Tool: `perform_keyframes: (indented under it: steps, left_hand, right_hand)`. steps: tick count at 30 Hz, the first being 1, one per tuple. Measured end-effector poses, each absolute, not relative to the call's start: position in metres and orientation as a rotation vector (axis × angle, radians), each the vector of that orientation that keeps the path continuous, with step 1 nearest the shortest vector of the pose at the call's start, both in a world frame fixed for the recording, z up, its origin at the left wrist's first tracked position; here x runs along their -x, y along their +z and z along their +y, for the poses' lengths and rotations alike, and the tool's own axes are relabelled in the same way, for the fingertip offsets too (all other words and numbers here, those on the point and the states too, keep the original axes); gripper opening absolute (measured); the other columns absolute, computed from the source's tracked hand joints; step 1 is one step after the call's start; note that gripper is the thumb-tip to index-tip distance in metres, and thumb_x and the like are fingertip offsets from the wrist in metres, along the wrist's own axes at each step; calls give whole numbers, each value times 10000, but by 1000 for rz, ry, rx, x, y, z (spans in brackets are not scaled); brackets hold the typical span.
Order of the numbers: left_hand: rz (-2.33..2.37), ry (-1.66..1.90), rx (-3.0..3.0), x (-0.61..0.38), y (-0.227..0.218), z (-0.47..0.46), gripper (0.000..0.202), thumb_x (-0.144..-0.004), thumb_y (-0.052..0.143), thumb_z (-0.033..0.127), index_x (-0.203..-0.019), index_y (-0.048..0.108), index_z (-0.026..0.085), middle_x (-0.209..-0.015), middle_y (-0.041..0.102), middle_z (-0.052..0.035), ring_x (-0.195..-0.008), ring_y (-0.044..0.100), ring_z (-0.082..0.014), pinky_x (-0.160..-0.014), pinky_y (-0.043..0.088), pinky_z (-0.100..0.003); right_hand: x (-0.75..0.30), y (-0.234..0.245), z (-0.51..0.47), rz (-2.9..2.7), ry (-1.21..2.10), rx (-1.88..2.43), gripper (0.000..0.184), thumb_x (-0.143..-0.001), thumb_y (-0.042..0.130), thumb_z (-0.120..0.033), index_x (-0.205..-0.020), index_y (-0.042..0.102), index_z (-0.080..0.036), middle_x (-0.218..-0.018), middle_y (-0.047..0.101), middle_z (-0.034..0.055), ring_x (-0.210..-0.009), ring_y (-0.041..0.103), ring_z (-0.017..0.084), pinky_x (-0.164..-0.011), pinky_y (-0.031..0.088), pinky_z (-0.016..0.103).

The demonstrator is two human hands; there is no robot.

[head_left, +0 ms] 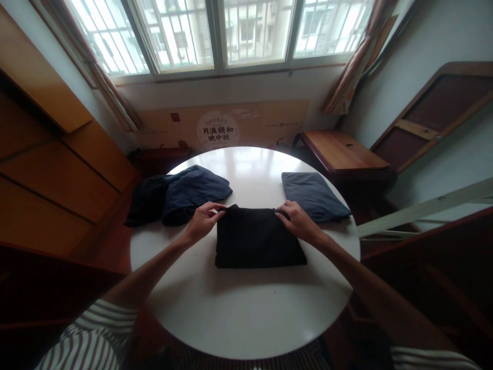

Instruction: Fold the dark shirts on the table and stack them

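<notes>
A black folded garment [259,239], its exact kind unclear, lies as a neat rectangle at the middle of the round white table [246,308]. My left hand [204,220] pinches its far left corner between thumb and fingers. At the far right corner, my right hand [296,218] grips the same cloth in a similar pinch. Just beyond my right hand rests a folded grey-blue garment [314,195]. Left of my left hand sit a crumpled dark blue garment [196,187] and a black one [148,200] beside it, partly hanging past the table's edge.
A wooden side table [346,149] stands behind the white table at the right. Wooden cabinets [46,154] line the left wall. Barred windows [254,33] with curtains [111,97] are at the back, above a printed banner [219,126]. A pale rail [427,208] slants at the right.
</notes>
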State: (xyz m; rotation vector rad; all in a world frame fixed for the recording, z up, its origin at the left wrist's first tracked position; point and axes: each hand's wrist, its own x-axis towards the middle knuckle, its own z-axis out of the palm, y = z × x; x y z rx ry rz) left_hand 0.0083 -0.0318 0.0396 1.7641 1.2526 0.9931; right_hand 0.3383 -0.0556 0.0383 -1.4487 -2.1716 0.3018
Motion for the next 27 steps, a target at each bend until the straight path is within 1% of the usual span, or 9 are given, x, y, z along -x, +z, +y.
perform_keyframes:
  steps: [2,5,7,9,11,13,17,21,27]
  left_hand:
    - [1247,1006,-1687,-9,35,-27,413,-769,707,493,-990,733,146,-950,677,-75,-591,590,-106,-532,455,-218]
    - [1326,954,-1694,-8,30,-24,422,-777,706,491,-1003,720,135,-920,658,-76,-622,606,-130,-545,476,-234]
    - [1422,998,-1885,-11,33,-28,357,-825,679,439,-1023,713,144,-961,642,-91,-745,641,-180,-652,534,-294]
    - [1440,1063,-2174,-21,41,-36,278,-911,591,357,-1074,701,160,-1070,627,-118,-959,637,-231,-859,534,-384]
    - [1300,969,-2447,-36,48,-43,307,-983,465,288,-1188,661,173,-1221,608,-139,-1166,571,-248,-1031,449,-433]
    - [1141,676,-2612,-52,52,-43,390,-1015,369,261,-1338,570,175,-1391,546,-145,-1331,464,-259,-1127,344,-481]
    - [1159,141,-2623,-65,47,-27,489,-1043,291,343,-1497,389,189,-1555,391,-122,-1461,291,-291,-1159,202,-601]
    - [1219,61,-2602,-56,42,-12,514,-1050,246,443,-1490,405,230,-1563,380,-106,-1454,306,-284,-1141,253,-567]
    - [1159,196,-2654,-53,37,-12,487,-1045,294,447,-1413,500,203,-1465,503,-136,-1371,427,-258,-1123,317,-459]
  right_hand:
    - [-344,39,-56,-2140,278,1443,204,-937,509,-263,-919,691,-173,-909,640,113,-926,585,275,-912,482,422]
    - [-344,45,-62,-2129,171,1494,206,-942,492,-235,-939,686,-167,-910,624,119,-919,581,279,-894,483,425]
    - [-331,50,-69,-2119,43,1562,237,-949,470,-221,-1014,687,-149,-972,626,150,-955,579,300,-900,480,448]
    - [-310,55,-78,-2164,-20,1520,295,-966,446,-232,-1142,663,-136,-1089,632,177,-1038,575,316,-953,462,472]
    - [-285,56,-88,-2289,45,1365,380,-987,428,-275,-1300,590,-133,-1265,610,183,-1183,543,314,-1051,411,482]
    - [-263,51,-95,-2403,143,1272,496,-995,425,-349,-1425,485,-108,-1432,519,189,-1338,450,315,-1132,336,488]
    - [-253,33,-104,-2420,195,1447,748,-972,422,-546,-1516,346,-38,-1567,309,241,-1460,264,377,-1178,227,538]
    - [-271,21,-117,-2348,138,1585,825,-955,376,-642,-1516,345,-38,-1571,284,254,-1475,232,361,-1188,191,543]
    - [-291,11,-146,-2212,87,1640,857,-949,400,-638,-1479,357,34,-1546,314,291,-1467,250,368,-1172,285,511]
